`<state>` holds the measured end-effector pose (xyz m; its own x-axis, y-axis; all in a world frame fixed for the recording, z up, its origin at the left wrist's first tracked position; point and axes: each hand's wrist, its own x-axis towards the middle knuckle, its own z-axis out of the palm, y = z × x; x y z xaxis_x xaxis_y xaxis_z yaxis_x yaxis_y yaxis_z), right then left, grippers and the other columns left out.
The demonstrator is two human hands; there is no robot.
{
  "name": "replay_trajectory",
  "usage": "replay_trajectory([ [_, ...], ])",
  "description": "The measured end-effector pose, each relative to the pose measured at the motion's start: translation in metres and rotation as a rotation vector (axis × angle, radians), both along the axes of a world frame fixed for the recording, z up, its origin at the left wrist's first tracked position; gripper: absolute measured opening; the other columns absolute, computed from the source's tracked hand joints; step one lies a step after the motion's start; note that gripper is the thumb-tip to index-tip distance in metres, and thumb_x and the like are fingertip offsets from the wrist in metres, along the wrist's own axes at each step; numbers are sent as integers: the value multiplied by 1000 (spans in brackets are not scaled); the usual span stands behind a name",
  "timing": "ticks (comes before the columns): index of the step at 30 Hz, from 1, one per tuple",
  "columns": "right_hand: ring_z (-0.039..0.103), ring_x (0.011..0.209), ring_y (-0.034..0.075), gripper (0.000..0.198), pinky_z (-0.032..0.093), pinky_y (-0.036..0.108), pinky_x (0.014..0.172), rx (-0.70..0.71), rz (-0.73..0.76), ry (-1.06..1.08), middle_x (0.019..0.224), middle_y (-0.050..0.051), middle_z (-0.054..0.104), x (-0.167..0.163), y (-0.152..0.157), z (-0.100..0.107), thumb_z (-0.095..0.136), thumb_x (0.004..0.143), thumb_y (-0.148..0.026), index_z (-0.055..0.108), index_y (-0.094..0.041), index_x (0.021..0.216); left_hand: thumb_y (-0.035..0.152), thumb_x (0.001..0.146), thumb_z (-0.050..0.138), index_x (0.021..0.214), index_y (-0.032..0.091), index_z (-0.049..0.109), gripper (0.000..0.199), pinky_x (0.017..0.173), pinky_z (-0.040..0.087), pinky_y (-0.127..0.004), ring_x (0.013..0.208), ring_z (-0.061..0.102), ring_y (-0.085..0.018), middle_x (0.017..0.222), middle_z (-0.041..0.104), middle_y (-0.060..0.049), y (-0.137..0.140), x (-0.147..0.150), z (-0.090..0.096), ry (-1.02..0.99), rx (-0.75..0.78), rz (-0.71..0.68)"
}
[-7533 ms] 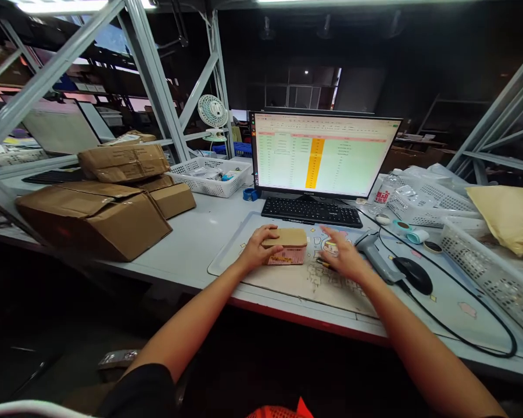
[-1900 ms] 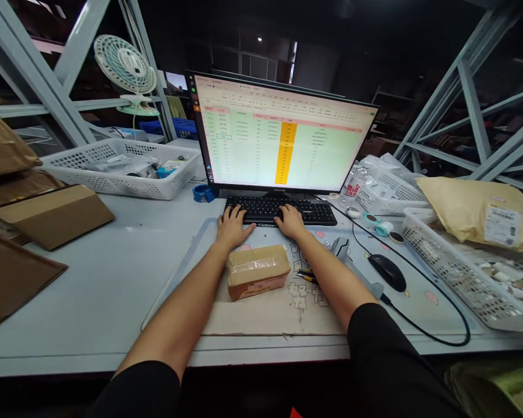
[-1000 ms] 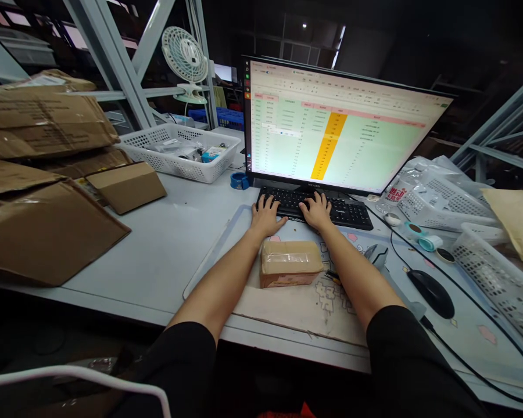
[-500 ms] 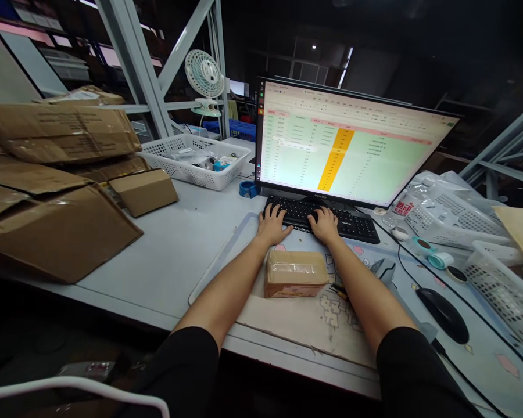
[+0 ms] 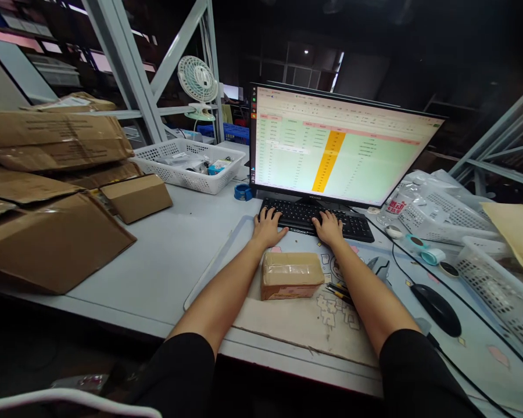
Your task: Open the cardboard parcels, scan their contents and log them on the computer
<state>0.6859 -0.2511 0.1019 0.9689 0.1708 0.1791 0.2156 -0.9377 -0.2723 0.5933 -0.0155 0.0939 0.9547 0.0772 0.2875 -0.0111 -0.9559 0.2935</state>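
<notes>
Both hands rest on a black keyboard (image 5: 297, 217) that lies below a lit monitor (image 5: 296, 139) showing a spreadsheet with an orange column. My left hand (image 5: 268, 228) has its fingers spread over the keyboard's left end. Toward the right part of the keys, my right hand (image 5: 330, 227) lies with fingers apart, holding nothing. Between my forearms sits a small taped cardboard box (image 5: 292, 276) on a desk mat (image 5: 287, 331). Cutter-like tools with yellow and black handles (image 5: 340, 291) lie beside the box, partly behind my right forearm.
Large cardboard boxes (image 5: 47, 244) are piled on the left. A white basket (image 5: 213, 184) of small packets stands behind them, near a blue tape roll (image 5: 243, 192) and a fan (image 5: 197, 79). On the right are a black mouse (image 5: 436, 309), its cable, a bottle (image 5: 394, 206) and white baskets (image 5: 501, 284).
My right hand has shifted slightly to the right along the keyboard. My left hand stays on the left keys. The whole view has moved a little.
</notes>
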Motion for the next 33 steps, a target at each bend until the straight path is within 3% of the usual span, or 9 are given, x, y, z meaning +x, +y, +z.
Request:
replay_trajectory([
  [7, 18, 165, 34, 70, 16, 61, 132, -21, -135, 30, 177, 16, 28, -1, -14, 1, 31, 112, -53, 36, -12, 168, 57, 100, 54, 155, 22, 53, 65, 128, 29, -64, 162, 24, -40, 172, 39, -12, 1, 5, -4, -25, 7, 1],
  [13, 20, 163, 41, 73, 19, 65, 130, 11, -237, 18, 176, 22, 27, 0, -9, 2, 32, 111, -51, 36, -5, 167, 58, 100, 52, 155, 22, 52, 66, 129, 29, -62, 162, 23, -40, 172, 38, -12, 1, 4, -4, -11, 6, -9],
  [18, 14, 165, 40, 67, 16, 68, 130, 17, -152, -24, 178, 18, 22, 1, -7, 5, 35, 110, -54, 46, -15, 163, 57, 101, 52, 156, 23, 51, 65, 129, 29, -62, 163, 23, -39, 173, 38, -12, 1, 3, -3, -7, 5, 4],
  [21, 12, 164, 45, 64, 15, 71, 128, 10, -122, -36, 178, 21, 21, 1, -2, 9, 40, 109, -55, 58, -10, 151, 58, 100, 53, 156, 24, 51, 65, 129, 29, -61, 163, 22, -39, 173, 37, -12, 1, 4, -3, 6, 0, -3],
  [23, 12, 164, 43, 61, 14, 68, 130, 6, -93, -66, 177, 22, 21, -1, 4, 11, 42, 109, -50, 58, -7, 149, 58, 100, 53, 156, 24, 51, 65, 130, 28, -62, 163, 22, -39, 174, 37, -11, 1, 4, -3, 10, -5, -5],
  [29, 32, 158, 33, 54, 24, 55, 131, 0, 78, -82, 170, 16, 41, -14, 25, 7, 46, 108, -43, 52, -16, 154, 58, 101, 54, 156, 25, 51, 64, 130, 28, -61, 163, 23, -40, 173, 37, -11, 0, 4, -4, 0, 2, 7],
  [31, 28, 160, 33, 58, 23, 57, 131, 7, 84, -86, 173, 16, 36, -15, 30, 6, 43, 110, -44, 46, -16, 160, 58, 101, 54, 156, 25, 51, 64, 130, 28, -61, 163, 23, -39, 173, 37, -11, 1, 4, -5, 1, 2, 3],
  [33, 21, 163, 35, 57, 20, 62, 131, 7, 90, -68, 176, 14, 30, -13, 31, 7, 42, 110, -48, 50, -18, 157, 58, 101, 54, 156, 25, 51, 64, 130, 28, -61, 163, 22, -39, 173, 37, -11, 1, 5, -5, -3, 2, 3],
])
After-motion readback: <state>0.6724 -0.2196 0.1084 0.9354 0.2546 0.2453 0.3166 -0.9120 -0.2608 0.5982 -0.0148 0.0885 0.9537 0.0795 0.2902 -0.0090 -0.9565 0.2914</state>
